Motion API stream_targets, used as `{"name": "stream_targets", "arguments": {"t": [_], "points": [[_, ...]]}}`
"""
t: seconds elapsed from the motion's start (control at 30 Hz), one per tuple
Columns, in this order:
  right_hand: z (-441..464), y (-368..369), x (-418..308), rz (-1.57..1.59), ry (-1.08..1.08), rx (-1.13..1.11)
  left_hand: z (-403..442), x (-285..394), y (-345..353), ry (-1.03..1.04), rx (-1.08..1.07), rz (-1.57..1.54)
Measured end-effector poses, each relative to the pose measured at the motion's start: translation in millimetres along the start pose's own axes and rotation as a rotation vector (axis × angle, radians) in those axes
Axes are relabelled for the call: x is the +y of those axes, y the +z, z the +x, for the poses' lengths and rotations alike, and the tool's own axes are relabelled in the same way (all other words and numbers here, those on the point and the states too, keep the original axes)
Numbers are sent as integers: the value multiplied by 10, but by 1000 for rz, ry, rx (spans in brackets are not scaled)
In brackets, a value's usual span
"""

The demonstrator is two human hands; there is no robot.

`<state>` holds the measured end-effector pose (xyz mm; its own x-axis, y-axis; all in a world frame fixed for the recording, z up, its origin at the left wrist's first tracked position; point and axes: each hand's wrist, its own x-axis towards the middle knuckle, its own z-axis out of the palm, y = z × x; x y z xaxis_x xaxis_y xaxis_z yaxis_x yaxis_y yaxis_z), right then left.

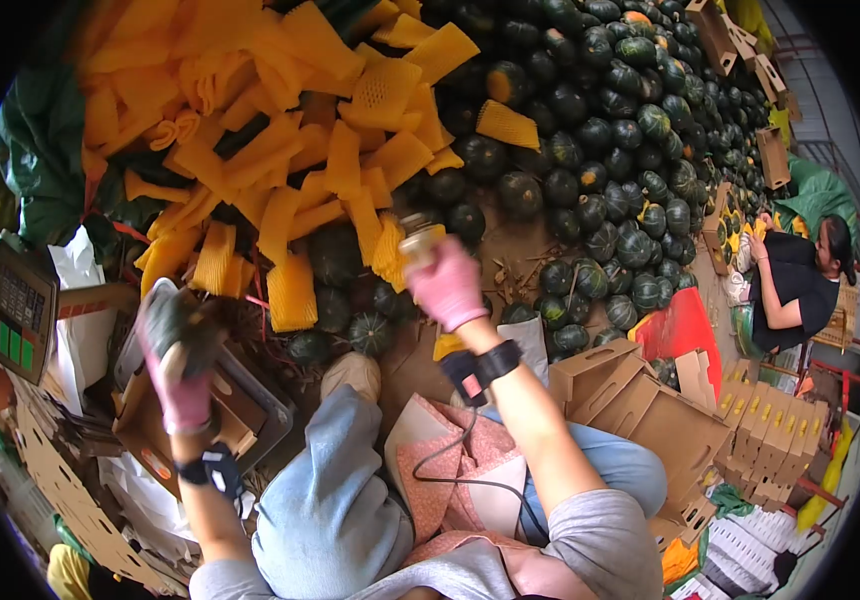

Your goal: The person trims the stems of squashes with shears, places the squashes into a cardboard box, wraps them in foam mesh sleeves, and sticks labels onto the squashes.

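My left hand [182, 400], in a pink glove, is closed round a dark green pumpkin [188, 328] above an open cardboard box [142, 415]. Both are smeared by motion. My right hand [447, 285], also pink-gloved, grips a small blurred object [418, 235] with a pale, shiny top; its kind I cannot make out. Just left of that fist lies a yellow foam net sleeve [388, 250]. More sleeves form a pile [250, 150] ahead of me, partly over the pumpkins. Striped green pumpkins [371, 334] rest on the ground near my shoe.
A large heap of pumpkins [620, 130] spreads ahead and right. On the left stands a scale display [20, 310]. Cardboard boxes [640, 410] and a red panel [680, 335] are at my right. Another person [795, 285] sits at the far right.
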<state>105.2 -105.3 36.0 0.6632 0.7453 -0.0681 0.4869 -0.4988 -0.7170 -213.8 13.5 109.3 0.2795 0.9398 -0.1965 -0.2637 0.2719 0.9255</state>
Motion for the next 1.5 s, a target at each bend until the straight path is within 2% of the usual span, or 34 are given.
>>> {"name": "stream_targets", "arguments": {"t": [0.03, 0.07, 0.13, 0.23, 0.27, 0.3, 0.33, 0.37, 0.4, 0.47, 0.5, 0.57, 0.6, 0.63, 0.67, 0.7, 0.73, 0.8, 0.83, 0.87, 0.9, 0.93, 1.0, 1.03, 1.13, 1.27, 1.33, 1.37, 1.4, 1.47, 1.5], "points": [[197, -140, 277, -10, 172, 96, -121, 88, -252, 87, 184, 251], [382, -405, 281, 16, 493, 166, -268, 149, -518, 169, 376, 501], [697, -541, 979, -113, 557, 500, -537, 98, -1142, 259, 628, 1149], [1165, -740, 1407, 86, 758, 502, -779, -51, -1526, 88, 928, 1358], [1273, -689, 1583, 108, 809, 463, -863, -236, -1900, 149, 768, 1347], [1238, -783, 1039, 185, 890, 377, -923, -304, -1933, 11, 708, 1623], [1353, -578, 1477, 1, 743, 538, -962, -348, -1961, -136, 632, 1890], [1468, -489, 1882, 32, 770, 543, -970, -375, -2105, -113, 550, 1894], [1499, -477, 1933, 62, 798, 551, -922, -312, -2130, 8, 464, 1824], [1439, -492, 2036, 104, 756, 505, -839, -227, -2159, -19, 469, 1970], [1378, -524, 1954, 142, 749, 486, -696, -107, -1842, 140, 434, 1792], [1157, -521, 1733, 253, 626, 446, -401, 200, -787, 415, 366, 1428], [1042, -523, 1601, 312, 566, 423, -308, 299, -451, 479, 194, 1368], [843, -634, 1020, 445, 547, 358, -269, 171, -288, 303, 78, 828], [685, -665, 553, 581, 521, 282, -232, 238, -30, -6, -77, 627], [541, -578, 337, 688, 437, 248, -140, 102, 286, -37, -205, 238], [370, -485, 123, 799, 359, 216, -34, -137, 379, -108, -308, 160], [-19, -445, -561, 900, 391, -70, 79, -441, 730, -297, -375, -232], [-148, -329, -559, 859, 258, -168, 99, -578, 827, -374, -454, -438], [-243, -211, -547, 817, 116, -263, 102, -639, 933, -518, -365, -631], [-309, -189, -589, 649, 17, -335, 117, -674, 966, -652, -276, -834], [-369, -255, -619, 393, 40, -438, 112, -667, 900, -701, -271, -1096], [-463, -142, -481, -32, -411, -245, 49, -627, 757, -671, -201, -1184], [-515, -98, -467, -59, -372, -289, 55, -629, 703, -622, -141, -1104], [-576, -41, -559, -334, -493, -296, -29, -574, 591, -510, -112, -961], [-517, -57, -591, -421, -528, -416, -113, -490, 506, -422, -237, -925], [-512, -96, -628, -453, -501, -471, -83, -483, 481, -352, -368, -789], [-548, -68, -498, -487, -605, -394, -118, -482, 431, -344, -426, -815], [-534, -82, -570, -466, -493, -478, -148, -467, 430, -327, -436, -774], [-505, -77, -609, -363, -433, -515, -203, -361, 470, -288, -464, -778], [-500, -47, -585, -263, -401, -522, -184, -434, 440, -204, -479, -630]]}}
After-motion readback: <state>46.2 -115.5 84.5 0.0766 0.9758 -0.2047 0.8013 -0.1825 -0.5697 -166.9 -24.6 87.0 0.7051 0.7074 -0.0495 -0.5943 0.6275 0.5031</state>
